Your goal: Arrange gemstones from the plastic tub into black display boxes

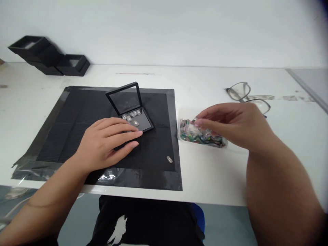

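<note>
An open black case (151,120) with a clear lid raised holds several small grey pieces (136,123) with pale symbols. My left hand (109,143) lies over its near left corner, fingers spread, hiding part of it. My right hand (225,121) is above a clear plastic box (202,135) filled with many colourful small pieces, thumb and forefinger pinched together. What the pinch holds, if anything, is too small to name. One loose grey piece (169,159) rests on the black mat (153,153).
Several black boxes (48,56) are stacked at the back left against the white wall. A pair of glasses (239,91) lies behind my right hand. The front table edge (210,198) runs near my body.
</note>
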A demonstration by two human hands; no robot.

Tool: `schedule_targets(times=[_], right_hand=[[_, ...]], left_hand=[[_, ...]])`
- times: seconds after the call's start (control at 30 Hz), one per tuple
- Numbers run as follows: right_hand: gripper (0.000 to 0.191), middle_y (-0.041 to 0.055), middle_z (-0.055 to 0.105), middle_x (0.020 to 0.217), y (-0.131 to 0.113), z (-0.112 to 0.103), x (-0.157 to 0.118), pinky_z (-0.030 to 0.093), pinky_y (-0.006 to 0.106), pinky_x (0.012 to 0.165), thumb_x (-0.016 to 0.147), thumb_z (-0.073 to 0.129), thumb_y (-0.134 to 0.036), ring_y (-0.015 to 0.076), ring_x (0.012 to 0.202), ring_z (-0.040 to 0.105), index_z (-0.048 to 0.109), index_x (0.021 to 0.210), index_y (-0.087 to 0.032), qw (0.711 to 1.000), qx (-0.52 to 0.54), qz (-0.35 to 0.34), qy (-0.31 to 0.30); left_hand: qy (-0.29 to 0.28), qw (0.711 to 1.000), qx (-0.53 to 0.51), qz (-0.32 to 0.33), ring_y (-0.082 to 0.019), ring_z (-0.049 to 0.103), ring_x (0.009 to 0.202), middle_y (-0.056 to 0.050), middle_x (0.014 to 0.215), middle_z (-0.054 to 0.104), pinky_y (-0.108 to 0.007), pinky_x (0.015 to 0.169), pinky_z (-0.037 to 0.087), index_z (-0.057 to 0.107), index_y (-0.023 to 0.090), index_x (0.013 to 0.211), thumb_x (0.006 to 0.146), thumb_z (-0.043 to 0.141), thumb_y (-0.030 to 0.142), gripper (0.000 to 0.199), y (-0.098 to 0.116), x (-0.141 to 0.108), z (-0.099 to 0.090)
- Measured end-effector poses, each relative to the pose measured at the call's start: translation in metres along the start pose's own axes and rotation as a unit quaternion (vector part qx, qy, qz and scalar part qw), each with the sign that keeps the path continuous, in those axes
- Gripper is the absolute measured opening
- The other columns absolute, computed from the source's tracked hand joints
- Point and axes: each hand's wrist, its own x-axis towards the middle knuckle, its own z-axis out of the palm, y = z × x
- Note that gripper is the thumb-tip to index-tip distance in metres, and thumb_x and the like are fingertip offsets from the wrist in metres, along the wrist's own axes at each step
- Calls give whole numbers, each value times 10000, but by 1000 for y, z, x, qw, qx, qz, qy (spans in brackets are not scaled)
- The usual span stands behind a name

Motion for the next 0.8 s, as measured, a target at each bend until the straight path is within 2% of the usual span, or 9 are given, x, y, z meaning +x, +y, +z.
schedule_targets(times=[0.07,0.17,0.33,0.53,0.8], right_hand=[[200,58,744,715,-3,-1,-2,538,237,496,746,835,-344,159,633,700,754,814,-175,996,88,-27,-4],[124,53,770,766,-4,-1,-2,576,229,492,813,791,-294,162,641,730,722,818,-191,978,195,-57,-41],[131,25,772,754,-4,-1,-1,591,229,467,865,744,-345,149,597,726,757,829,-220,944,311,-71,-78],[160,-2,707,626,-9,2,-2,518,201,391,840,762,-406,110,502,653,777,822,-248,934,342,-58,-84],[230,-24,562,552,-11,11,-7,349,232,391,880,714,-425,88,476,491,673,783,-220,932,347,-50,-88]], left_hand=[[7,1000,-5,-3,-212,707,1001,-19,1055,772,-355,884,571,726,242,1115,821,740,230,295,0,0,0],[9,1000,-5,-3,-208,709,981,-21,1012,775,-348,861,575,732,232,1100,819,744,226,281,0,-1,1],[-3,1000,-5,1,-193,713,952,-17,997,774,-335,849,577,738,227,1086,837,731,237,249,0,-1,0],[-4,1000,-11,-1,-176,712,936,-10,992,774,-318,853,575,741,239,1081,849,719,251,234,-1,-1,0],[6,1000,-10,-11,-158,716,893,0,949,781,-298,821,577,756,253,1039,867,691,269,184,1,0,1]])
